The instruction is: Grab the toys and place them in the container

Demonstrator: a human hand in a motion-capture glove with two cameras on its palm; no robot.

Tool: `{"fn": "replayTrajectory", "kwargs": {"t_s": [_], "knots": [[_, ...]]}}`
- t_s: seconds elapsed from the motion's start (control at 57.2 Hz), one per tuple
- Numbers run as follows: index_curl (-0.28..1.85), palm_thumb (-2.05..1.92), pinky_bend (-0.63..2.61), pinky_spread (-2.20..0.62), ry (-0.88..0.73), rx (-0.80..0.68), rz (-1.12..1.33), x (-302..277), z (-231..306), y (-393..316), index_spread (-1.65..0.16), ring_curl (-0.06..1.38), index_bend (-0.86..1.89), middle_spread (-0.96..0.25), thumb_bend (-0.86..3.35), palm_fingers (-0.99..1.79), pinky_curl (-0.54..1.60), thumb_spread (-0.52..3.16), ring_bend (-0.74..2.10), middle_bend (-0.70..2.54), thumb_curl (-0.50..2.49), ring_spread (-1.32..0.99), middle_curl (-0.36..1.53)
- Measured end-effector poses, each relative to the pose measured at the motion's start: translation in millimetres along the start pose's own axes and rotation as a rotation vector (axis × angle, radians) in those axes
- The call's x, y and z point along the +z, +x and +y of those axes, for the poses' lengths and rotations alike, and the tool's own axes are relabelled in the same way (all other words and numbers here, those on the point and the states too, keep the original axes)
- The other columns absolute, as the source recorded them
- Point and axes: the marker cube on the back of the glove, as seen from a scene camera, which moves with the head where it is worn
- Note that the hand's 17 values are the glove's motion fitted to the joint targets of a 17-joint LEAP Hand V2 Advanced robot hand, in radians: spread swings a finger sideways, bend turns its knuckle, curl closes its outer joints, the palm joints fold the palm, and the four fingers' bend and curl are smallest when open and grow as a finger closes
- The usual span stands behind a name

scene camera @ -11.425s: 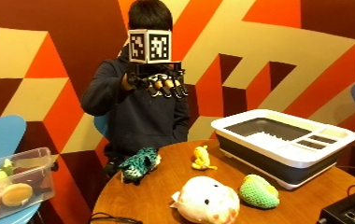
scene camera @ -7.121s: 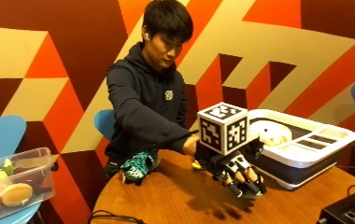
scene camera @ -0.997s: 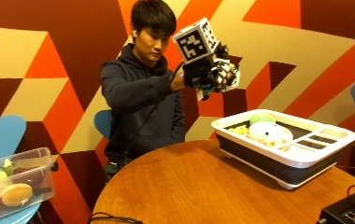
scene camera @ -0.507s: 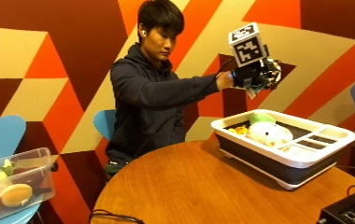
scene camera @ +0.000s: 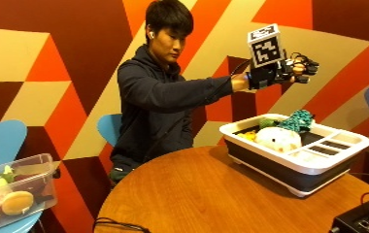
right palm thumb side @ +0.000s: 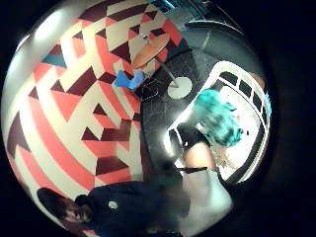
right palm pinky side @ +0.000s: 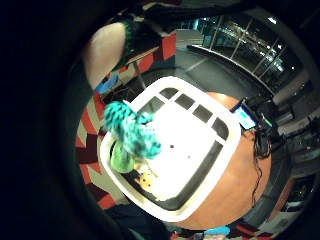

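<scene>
Round table [scene camera: 191, 194]: white container [scene camera: 301, 162] holds teal toy [scene camera: 296, 120], white plush [scene camera: 277, 139].

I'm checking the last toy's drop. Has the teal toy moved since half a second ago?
Yes. The teal toy was up at the gloved right hand then; it is now down at the white container, above the toys inside.

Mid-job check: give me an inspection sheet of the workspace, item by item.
Surface: round wooden table, bare where visible.
Job's things: teal toy, white toy, green toy and yellow toy in the white container.
Clutter: black device at the table edge.
Grippers: right hand above the container, holding nothing.
Cables: one at the table's near edge.
Surroundings: clear bin of toys on a blue chair.
</scene>
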Motion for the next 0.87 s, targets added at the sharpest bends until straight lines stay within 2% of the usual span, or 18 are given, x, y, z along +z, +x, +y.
{"fn": "replayTrajectory", "kwargs": {"t_s": [0.262, 0.455, 0.63, 0.875], "knots": [[0.63, 0.35, 0.75, 0.02, 0.019, 0.003, 0.045, -20, 17, 16, -0.21, 0.29, 0.12, 0.00, -0.02, -0.20, 0.40, 1.17, 0.32, 0.22, 0.62, -0.05, 0.46], [0.52, 0.35, 0.68, 0.04, 0.022, 0.003, 0.153, -25, 24, 30, -0.21, 0.27, 0.11, 0.00, -0.01, -0.15, 0.37, 1.23, 0.23, 0.17, 0.53, -0.02, 0.42], [0.46, 0.36, 0.65, 0.04, 0.018, -0.006, 0.089, -38, 31, 31, -0.22, 0.27, 0.15, 0.00, -0.01, -0.12, 0.36, 1.25, 0.19, 0.15, 0.48, -0.02, 0.39], [0.45, 0.37, 0.60, 0.05, 0.044, -0.005, 0.122, -67, 47, 47, -0.23, 0.25, 0.18, 0.00, -0.01, -0.08, 0.34, 1.27, 0.16, 0.17, 0.44, -0.01, 0.36]]}}
